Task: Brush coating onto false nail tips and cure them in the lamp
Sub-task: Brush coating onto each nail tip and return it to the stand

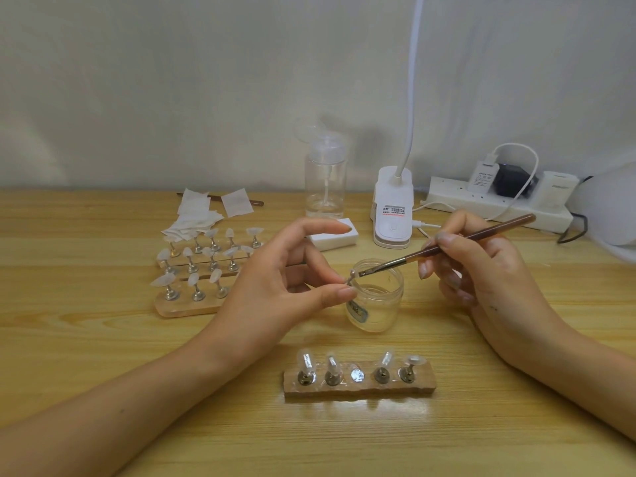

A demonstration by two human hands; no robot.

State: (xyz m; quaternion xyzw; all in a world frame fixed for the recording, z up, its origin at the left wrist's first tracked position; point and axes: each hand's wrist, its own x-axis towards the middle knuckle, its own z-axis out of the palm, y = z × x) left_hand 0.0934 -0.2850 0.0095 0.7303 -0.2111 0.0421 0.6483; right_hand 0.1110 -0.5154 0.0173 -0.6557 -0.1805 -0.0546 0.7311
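Nail tip [352, 274] sits pinched in our left hand [292, 287], between the thumb and what looks like the middle finger, just above the near rim of the small clear jar [378, 304] at the middle of the table [103, 356]. Our forefinger is stretched out straight above, clear of the pinch.

Our right hand [481, 270] grips the brush [447, 246] like a pen, fingers curled round its brown handle. The bristles touch the tip, and the handle's end points toward 2 o'clock.

At 6 o'clock from the jar lies a wooden stand [359, 390]. Four of its metal holders carry clear tips, and the middle spot shows a shiny disc.

At 9 o'clock we have more stands [192, 304] with rows of tips, and white wipes [196, 215] lie beyond them at 11 o'clock.

A clear pump bottle [325, 180] stands at 12 o'clock, with a white block [335, 234] just in front of it. The clip lamp [392, 208] is at 1 o'clock, and a power strip [499, 204] runs along the wall at 2 o'clock.
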